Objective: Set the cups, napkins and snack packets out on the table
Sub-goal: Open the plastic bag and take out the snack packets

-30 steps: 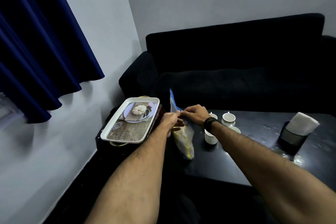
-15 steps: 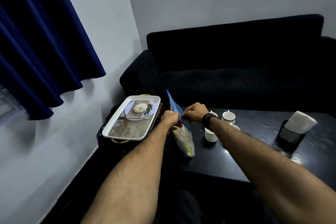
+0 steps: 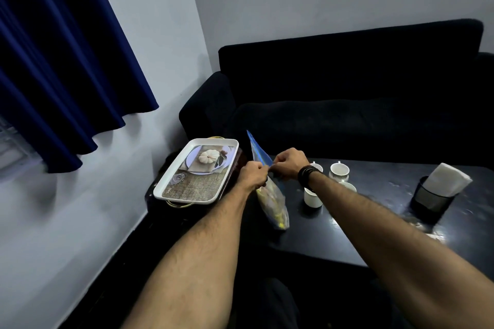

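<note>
A clear snack packet (image 3: pixel 273 203) with a blue top and yellow contents stands on the left end of the black table (image 3: pixel 374 235). My left hand (image 3: pixel 254 175) and my right hand (image 3: pixel 290 161) both pinch its blue top edge, close together. Several white cups stand right of the packet: one (image 3: pixel 312 197) near my right wrist, one (image 3: pixel 339 171) further back, others partly hidden by my forearm. White napkins (image 3: pixel 446 179) stick out of a dark holder (image 3: pixel 430 201) at the right.
A white tray (image 3: pixel 197 172) with a printed picture rests on a dark stand left of the table. A black sofa (image 3: pixel 347 104) runs behind the table. A blue curtain (image 3: pixel 61 61) hangs at the left wall.
Both hands stay on the packet's top; the blue flap has shifted slightly and my hands have drawn a little closer together. The cups and napkins have not moved.
</note>
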{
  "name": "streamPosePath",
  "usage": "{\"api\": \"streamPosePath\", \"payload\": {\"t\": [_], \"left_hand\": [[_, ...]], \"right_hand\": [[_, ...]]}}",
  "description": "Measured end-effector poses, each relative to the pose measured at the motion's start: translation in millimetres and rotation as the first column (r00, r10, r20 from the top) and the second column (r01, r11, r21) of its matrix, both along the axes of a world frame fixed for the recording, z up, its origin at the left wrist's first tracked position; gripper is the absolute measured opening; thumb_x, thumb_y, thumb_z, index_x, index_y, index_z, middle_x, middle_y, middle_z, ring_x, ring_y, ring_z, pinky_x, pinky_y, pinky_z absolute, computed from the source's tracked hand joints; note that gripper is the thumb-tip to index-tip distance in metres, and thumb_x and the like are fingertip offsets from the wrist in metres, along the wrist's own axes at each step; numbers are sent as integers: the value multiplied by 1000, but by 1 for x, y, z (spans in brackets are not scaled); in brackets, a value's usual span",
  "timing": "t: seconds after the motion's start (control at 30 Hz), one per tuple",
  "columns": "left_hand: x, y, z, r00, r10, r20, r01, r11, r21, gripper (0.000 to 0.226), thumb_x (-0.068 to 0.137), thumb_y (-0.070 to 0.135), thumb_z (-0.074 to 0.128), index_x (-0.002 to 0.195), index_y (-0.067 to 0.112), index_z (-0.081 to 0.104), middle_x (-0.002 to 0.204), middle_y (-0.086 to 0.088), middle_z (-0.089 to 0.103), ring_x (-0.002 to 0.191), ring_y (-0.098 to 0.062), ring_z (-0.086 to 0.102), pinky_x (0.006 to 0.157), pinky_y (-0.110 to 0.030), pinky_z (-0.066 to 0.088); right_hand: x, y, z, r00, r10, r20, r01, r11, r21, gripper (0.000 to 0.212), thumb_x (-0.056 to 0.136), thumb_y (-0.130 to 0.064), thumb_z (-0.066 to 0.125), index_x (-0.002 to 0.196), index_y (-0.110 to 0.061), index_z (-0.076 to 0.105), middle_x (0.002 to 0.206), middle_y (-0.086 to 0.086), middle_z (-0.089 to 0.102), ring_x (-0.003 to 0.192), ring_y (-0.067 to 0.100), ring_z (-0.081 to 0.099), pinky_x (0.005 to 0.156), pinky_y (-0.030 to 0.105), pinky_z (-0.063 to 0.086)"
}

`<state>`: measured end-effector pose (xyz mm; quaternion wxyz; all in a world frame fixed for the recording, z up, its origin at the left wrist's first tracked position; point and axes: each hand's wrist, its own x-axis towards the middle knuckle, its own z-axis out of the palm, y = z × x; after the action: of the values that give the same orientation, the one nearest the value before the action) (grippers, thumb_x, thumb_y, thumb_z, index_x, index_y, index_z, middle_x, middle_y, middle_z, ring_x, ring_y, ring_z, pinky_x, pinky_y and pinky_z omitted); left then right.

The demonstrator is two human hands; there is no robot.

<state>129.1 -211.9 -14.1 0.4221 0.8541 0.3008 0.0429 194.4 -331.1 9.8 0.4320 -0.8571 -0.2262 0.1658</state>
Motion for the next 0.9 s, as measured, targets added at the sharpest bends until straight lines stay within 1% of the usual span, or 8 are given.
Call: {"api": "streamPosePath", "payload": {"t": [0.07,0.17,0.33,0.5,0.63,0.7,0.77,0.9], "left_hand": [[-1,-1,1,1000,0,-20,2,995,102,37,96,32,49,89,2,68,96,-21,71,89,-32,70,71,-34,51],[0,-2,0,999,-2,-40,9,986,167,38,96,32,49,96,-1,68,107,-23,70,102,-37,66,80,-39,52],[3,-5,0,998,45,-39,-37,984,172,37,95,33,52,99,1,71,108,-21,70,104,-36,65,80,-39,51],[2,-6,-2,995,79,-66,-64,977,203,40,94,36,54,108,1,69,114,-22,67,105,-37,64,75,-35,47],[3,-4,1,991,95,-99,-73,977,200,40,94,31,53,112,-2,66,119,-24,66,107,-37,64,80,-38,51],[1,-4,2,987,105,-122,-77,973,216,43,93,34,54,116,0,65,121,-22,65,109,-37,63,81,-37,51],[-6,-1,2,983,126,-135,-87,961,263,48,90,39,54,119,3,65,123,-21,63,112,-38,61,84,-36,49],[-19,14,0,982,153,-113,-122,963,240,49,88,39,53,114,0,69,117,-22,67,108,-37,63,90,-38,53]], "right_hand": [[0,2,1,997,-24,78,25,1000,-4,9,69,-14,70,60,-12,71,58,4,69,47,11,63,48,23,56],[-1,3,0,993,-44,112,48,998,-30,14,67,-17,70,54,-17,67,54,0,65,53,15,65,55,28,60],[-9,8,-1,983,-95,159,105,993,-55,13,64,-21,67,51,-17,65,53,-2,62,55,14,61,50,23,52],[-17,9,-2,968,-161,191,172,984,-38,13,64,-22,68,60,-10,68,60,1,60,56,15,57,49,22,44],[-24,15,-1,960,-171,220,188,980,-58,19,65,-28,72,62,-11,67,71,6,65,68,23,64,56,29,51],[-26,17,1,944,-192,268,223,970,-92,20,67,-28,70,72,-9,69,84,14,67,80,32,66,66,35,55],[-21,11,1,911,-240,335,297,946,-129,23,69,-22,64,85,-6,70,95,20,66,90,40,65,72,37,53],[-4,-8,-4,933,-301,199,326,939,-106,16,66,-18,63,76,-10,72,86,15,68,87,36,67,65,27,44]]}}
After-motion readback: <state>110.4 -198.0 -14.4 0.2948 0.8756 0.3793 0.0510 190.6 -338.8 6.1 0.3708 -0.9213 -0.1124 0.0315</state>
